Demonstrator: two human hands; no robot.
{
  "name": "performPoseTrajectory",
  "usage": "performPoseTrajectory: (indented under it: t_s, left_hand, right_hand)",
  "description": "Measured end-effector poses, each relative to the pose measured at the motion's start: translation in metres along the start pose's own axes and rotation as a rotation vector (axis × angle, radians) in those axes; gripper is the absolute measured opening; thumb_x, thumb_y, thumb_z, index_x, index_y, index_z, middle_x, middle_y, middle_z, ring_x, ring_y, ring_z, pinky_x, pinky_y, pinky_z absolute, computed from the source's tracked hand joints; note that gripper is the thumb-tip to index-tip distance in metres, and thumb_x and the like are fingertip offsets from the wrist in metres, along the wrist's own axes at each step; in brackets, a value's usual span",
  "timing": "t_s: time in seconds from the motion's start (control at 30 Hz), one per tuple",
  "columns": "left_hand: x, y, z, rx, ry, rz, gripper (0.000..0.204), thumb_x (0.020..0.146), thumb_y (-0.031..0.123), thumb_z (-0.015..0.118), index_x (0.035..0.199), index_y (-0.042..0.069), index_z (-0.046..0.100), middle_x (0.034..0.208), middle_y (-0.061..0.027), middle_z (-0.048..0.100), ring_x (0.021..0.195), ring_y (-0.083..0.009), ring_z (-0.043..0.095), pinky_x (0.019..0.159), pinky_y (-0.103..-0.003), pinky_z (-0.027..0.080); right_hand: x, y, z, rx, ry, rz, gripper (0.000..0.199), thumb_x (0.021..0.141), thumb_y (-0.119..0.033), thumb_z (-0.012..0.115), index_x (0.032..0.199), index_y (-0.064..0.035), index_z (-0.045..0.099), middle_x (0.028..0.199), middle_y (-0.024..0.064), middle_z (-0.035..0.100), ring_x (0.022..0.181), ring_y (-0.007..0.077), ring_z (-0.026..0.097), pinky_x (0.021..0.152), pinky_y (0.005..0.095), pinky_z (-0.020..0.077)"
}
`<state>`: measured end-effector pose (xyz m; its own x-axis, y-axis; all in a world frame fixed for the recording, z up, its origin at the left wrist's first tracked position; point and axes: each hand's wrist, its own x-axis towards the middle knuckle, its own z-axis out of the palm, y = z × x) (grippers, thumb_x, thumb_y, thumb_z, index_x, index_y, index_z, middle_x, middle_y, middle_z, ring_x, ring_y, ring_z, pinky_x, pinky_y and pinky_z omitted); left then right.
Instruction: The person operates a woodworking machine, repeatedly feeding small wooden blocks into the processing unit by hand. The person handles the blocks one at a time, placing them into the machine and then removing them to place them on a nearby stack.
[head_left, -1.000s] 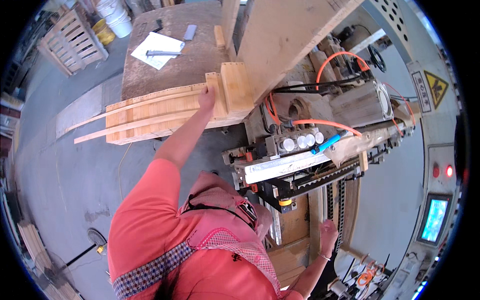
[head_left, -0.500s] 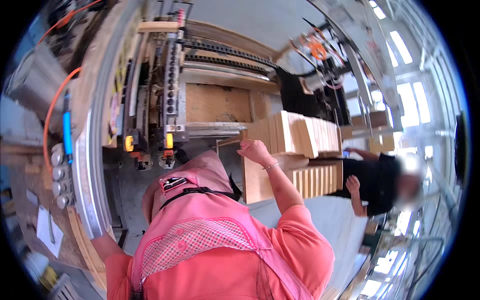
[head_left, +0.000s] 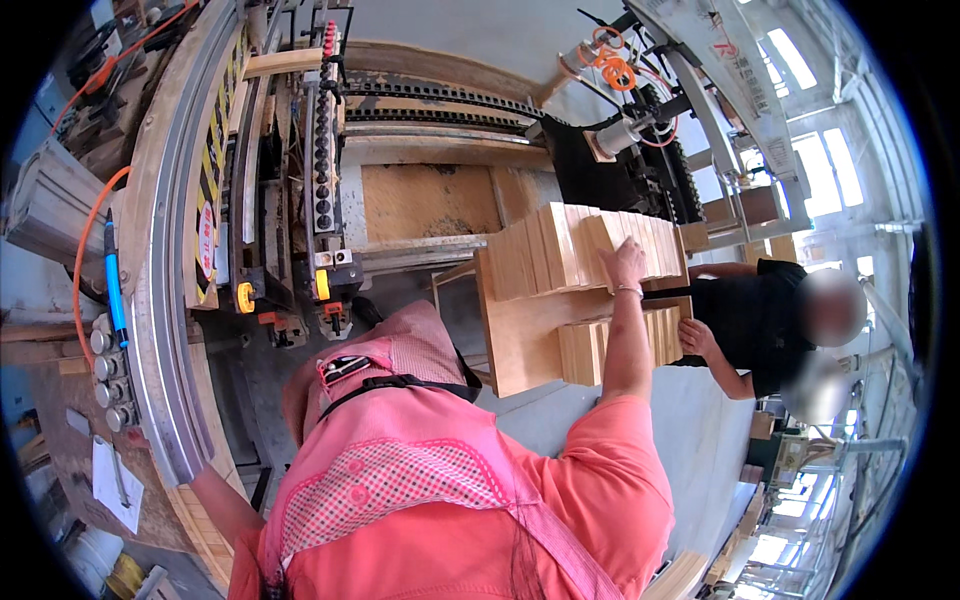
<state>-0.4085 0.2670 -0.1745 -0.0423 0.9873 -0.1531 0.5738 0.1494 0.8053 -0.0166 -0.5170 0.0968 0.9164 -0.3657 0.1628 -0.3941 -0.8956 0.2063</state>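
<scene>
My right hand (head_left: 625,262), with a bracelet at the wrist, reaches over a row of upright wooden boards (head_left: 560,255). Its fingers are bent round the top edge of one board. The boards stand side by side on a wooden platform (head_left: 522,362), and a second, lower row of wooden pieces (head_left: 582,352) stands on its nearer side. My left arm (head_left: 228,505) extends to the lower end of a curved-looking metal rail (head_left: 172,425). The rail hides that hand's fingers.
A co-worker in black (head_left: 735,320) stands at the platform's far end, one hand (head_left: 697,338) at its edge. Ahead is a machine with chain tracks (head_left: 440,95) and a wooden panel (head_left: 430,200). A blue pen-shaped tool (head_left: 115,285) and round metal knobs (head_left: 112,390) line the left rail.
My right hand has moved away and to the right, from the platform's near left corner onto the boards. The co-worker's hand has come to the platform's edge. My view has shifted slightly.
</scene>
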Motion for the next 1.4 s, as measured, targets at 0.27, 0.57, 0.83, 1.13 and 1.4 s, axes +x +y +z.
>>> performPoseTrajectory:
  t_s: [0.27, 0.57, 0.83, 1.13, 1.4]
  left_hand:
    - [-0.086, 0.032, -0.014, -0.038, -0.078, 0.186, 0.039, 0.091, 0.022, 0.045, 0.124, 0.000, 0.045, 0.119, -0.0152, 0.051, 0.110, -0.0230, 0.047, 0.096, -0.035, 0.032]
    - [-0.257, 0.145, -0.001, -0.338, -0.510, 0.505, 0.045, 0.085, 0.003, 0.045, 0.129, -0.001, 0.038, 0.132, -0.0129, 0.042, 0.124, -0.0231, 0.036, 0.105, -0.037, 0.023]
    - [-0.297, 0.220, 0.082, -0.477, -0.787, 0.457, 0.033, 0.084, 0.001, 0.047, 0.117, 0.001, 0.050, 0.116, -0.0078, 0.056, 0.109, -0.0185, 0.051, 0.095, -0.032, 0.037]
    - [-0.335, 0.304, 0.165, -0.613, -0.887, 0.386, 0.029, 0.086, -0.001, 0.047, 0.115, 0.000, 0.051, 0.109, -0.0096, 0.059, 0.100, -0.0152, 0.056, 0.086, -0.027, 0.043]
    - [-0.345, 0.285, 0.160, -0.543, -0.685, 0.157, 0.027, 0.086, -0.001, 0.048, 0.112, -0.001, 0.053, 0.105, -0.0069, 0.060, 0.097, -0.0117, 0.056, 0.084, -0.024, 0.043]
  right_hand:
    - [0.030, 0.021, 0.018, 0.032, -0.184, 0.009, 0.043, 0.065, -0.036, 0.073, 0.090, -0.0024, 0.065, 0.091, 0.0191, 0.065, 0.087, 0.0335, 0.063, 0.077, 0.0409, 0.0513]
    - [0.019, -0.031, -0.046, 0.080, 0.189, -0.146, 0.039, 0.069, -0.027, 0.072, 0.093, -0.0028, 0.054, 0.088, 0.0169, 0.061, 0.085, 0.0347, 0.060, 0.074, 0.0439, 0.0478]
    - [0.062, -0.227, -0.052, 0.487, 0.136, -0.825, 0.039, 0.070, -0.030, 0.070, 0.096, -0.0054, 0.057, 0.087, 0.0152, 0.062, 0.084, 0.0322, 0.060, 0.070, 0.0408, 0.0484]
    - [0.117, -0.499, -0.097, 0.631, 0.208, -1.304, 0.037, 0.070, -0.031, 0.068, 0.092, -0.0033, 0.056, 0.090, 0.0168, 0.060, 0.089, 0.0319, 0.058, 0.073, 0.0430, 0.0491]
    - [0.115, -0.665, -0.094, 0.386, -0.085, -1.446, 0.038, 0.067, -0.033, 0.067, 0.090, -0.0034, 0.060, 0.089, 0.0195, 0.063, 0.089, 0.0322, 0.061, 0.076, 0.0402, 0.0496]
